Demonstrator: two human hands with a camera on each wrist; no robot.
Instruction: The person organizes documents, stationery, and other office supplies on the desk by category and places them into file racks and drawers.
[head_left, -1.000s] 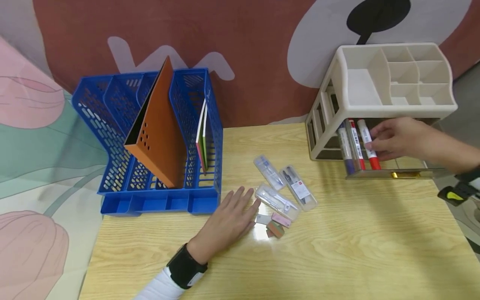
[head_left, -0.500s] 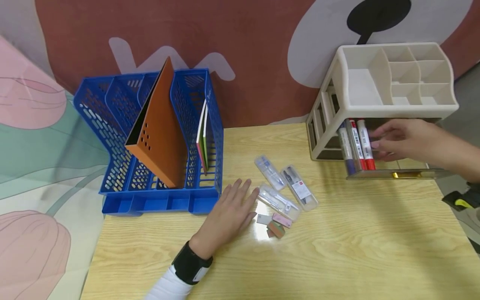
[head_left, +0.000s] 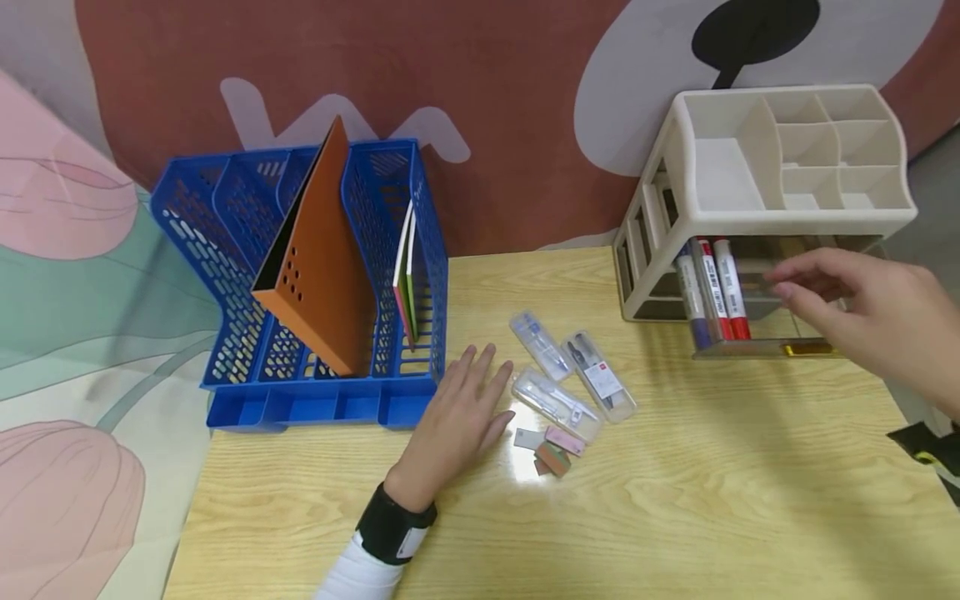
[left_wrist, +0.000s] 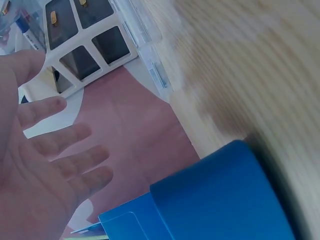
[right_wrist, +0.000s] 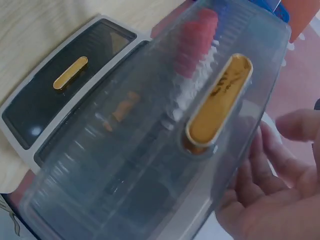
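Observation:
My left hand [head_left: 453, 425] lies with its fingers spread beside three clear plastic cases [head_left: 557, 404] and a cluster of small eraser-like blocks [head_left: 553, 458], holding none of them. In the left wrist view its palm and spread fingers show. My right hand [head_left: 862, 304] hovers over the pulled-out see-through drawer [head_left: 750, 348], fingers loosely bent and nothing in them. Three whiteboard markers lie side by side at the drawer's left end: one blue-capped marker [head_left: 692, 296] and two red-capped markers [head_left: 732, 287]. From the right wrist, the drawer's gold handle [right_wrist: 220, 102] is seen close up.
The cream desktop organizer [head_left: 795, 221] holding the drawer has divided compartments on top. On the left stands a blue file rack [head_left: 322, 400] with an orange folder [head_left: 322, 275] and thin booklets [head_left: 405, 275]. A printed cloth [head_left: 525, 125] hangs behind the wooden table [head_left: 675, 500].
My right hand has let go of the right-hand red-capped marker, now lying against the other red one, and has drawn back to the right. My left hand has shifted slightly away from me.

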